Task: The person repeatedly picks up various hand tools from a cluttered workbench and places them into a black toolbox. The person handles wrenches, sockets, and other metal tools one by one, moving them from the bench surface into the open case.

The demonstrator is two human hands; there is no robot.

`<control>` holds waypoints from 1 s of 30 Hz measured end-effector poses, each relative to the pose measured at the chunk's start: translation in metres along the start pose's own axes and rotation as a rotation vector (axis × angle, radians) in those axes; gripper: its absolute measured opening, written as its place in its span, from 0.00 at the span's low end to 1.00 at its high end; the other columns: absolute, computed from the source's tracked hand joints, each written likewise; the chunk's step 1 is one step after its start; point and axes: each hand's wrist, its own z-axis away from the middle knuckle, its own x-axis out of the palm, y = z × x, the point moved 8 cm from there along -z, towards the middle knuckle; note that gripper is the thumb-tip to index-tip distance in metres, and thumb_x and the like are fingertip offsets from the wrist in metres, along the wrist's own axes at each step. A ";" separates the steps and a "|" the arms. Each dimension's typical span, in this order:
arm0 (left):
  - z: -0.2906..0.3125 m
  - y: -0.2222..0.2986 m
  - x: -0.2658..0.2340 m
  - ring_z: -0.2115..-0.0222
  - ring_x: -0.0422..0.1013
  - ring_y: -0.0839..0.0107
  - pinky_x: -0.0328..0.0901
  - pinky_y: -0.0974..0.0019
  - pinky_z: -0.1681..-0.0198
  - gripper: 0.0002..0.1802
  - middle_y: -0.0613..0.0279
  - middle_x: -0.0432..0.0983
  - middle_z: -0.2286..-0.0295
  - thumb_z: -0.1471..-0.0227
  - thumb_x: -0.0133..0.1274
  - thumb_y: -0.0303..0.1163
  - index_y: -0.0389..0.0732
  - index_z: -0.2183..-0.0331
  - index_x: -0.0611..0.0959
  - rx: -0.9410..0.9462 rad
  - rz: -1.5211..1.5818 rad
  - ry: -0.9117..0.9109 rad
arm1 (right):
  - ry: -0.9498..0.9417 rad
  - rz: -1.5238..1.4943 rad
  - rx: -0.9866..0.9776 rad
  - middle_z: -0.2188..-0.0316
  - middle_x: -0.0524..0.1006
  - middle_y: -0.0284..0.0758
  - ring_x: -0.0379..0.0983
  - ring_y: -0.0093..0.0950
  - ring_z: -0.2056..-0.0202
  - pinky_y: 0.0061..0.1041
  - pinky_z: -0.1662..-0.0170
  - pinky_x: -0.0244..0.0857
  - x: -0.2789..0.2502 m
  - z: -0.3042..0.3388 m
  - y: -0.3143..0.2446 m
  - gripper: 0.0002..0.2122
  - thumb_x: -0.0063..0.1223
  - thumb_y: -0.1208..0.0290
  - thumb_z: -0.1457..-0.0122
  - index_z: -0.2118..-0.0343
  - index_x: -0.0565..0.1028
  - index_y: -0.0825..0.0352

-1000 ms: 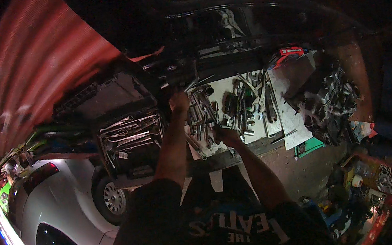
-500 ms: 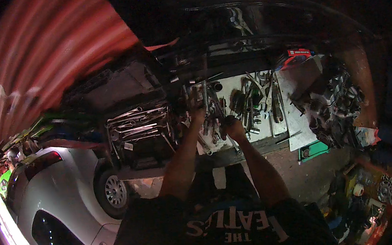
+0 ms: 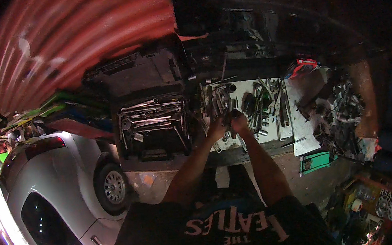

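Left hand (image 3: 216, 128) has drawn in beside the right hand (image 3: 239, 122) — fingers curled, any held item indiscernible. Work now appears two-handed, over metal tools (image 3: 222, 97) heaped on a white sheet (image 3: 272, 135).

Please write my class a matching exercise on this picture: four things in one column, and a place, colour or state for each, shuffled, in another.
Column one
1. Left hand
2. Toolbox
3. Car
4. Rectangular item

Column two
A. Green, right of the hands
B. Lid open, metal tools inside
C. Close beside the right hand
D. Pale, at lower left

Pairs: 1-C, 2-B, 3-D, 4-A
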 end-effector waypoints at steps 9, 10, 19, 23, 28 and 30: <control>0.055 -0.025 -0.015 0.57 0.70 0.47 0.67 0.50 0.57 0.20 0.42 0.69 0.54 0.50 0.48 0.36 0.38 0.55 0.75 -0.343 -0.520 -0.310 | -0.121 0.311 0.143 0.67 0.77 0.48 0.74 0.48 0.65 0.43 0.62 0.69 0.029 0.008 0.015 0.18 0.45 0.56 0.45 0.61 0.74 0.66; 0.059 -0.023 -0.025 0.57 0.70 0.47 0.67 0.50 0.57 0.19 0.42 0.69 0.55 0.49 0.48 0.37 0.37 0.57 0.77 -0.372 -0.496 -0.234 | -0.161 0.303 0.197 0.67 0.77 0.48 0.74 0.48 0.64 0.43 0.61 0.68 0.031 0.011 0.012 0.17 0.46 0.57 0.45 0.61 0.73 0.66; 0.070 0.012 -0.043 0.59 0.70 0.48 0.66 0.51 0.56 0.20 0.45 0.73 0.61 0.50 0.50 0.38 0.40 0.56 0.75 -0.139 -0.403 -0.002 | -0.047 0.421 0.089 0.64 0.76 0.49 0.74 0.43 0.61 0.44 0.58 0.68 0.036 0.028 0.024 0.14 0.46 0.72 0.48 0.58 0.73 0.63; 0.062 -0.005 -0.035 0.60 0.70 0.47 0.66 0.51 0.58 0.23 0.46 0.73 0.61 0.52 0.50 0.34 0.45 0.51 0.71 -0.284 -0.416 -0.110 | -0.181 0.446 0.225 0.61 0.76 0.47 0.73 0.45 0.59 0.43 0.56 0.68 0.034 0.038 0.034 0.13 0.46 0.71 0.48 0.58 0.73 0.63; 0.056 0.002 -0.031 0.55 0.67 0.44 0.67 0.50 0.59 0.32 0.43 0.68 0.53 0.55 0.50 0.30 0.50 0.45 0.66 -0.235 -0.418 0.044 | -0.089 0.438 0.223 0.63 0.77 0.46 0.74 0.45 0.60 0.44 0.58 0.68 0.017 0.028 0.036 0.13 0.46 0.67 0.47 0.61 0.74 0.64; 0.056 0.014 -0.029 0.53 0.66 0.44 0.67 0.49 0.59 0.35 0.43 0.66 0.51 0.56 0.49 0.30 0.52 0.43 0.64 -0.071 -0.551 0.077 | -0.071 0.404 0.217 0.65 0.77 0.47 0.74 0.46 0.61 0.45 0.59 0.68 0.014 0.018 0.023 0.13 0.45 0.64 0.46 0.61 0.75 0.63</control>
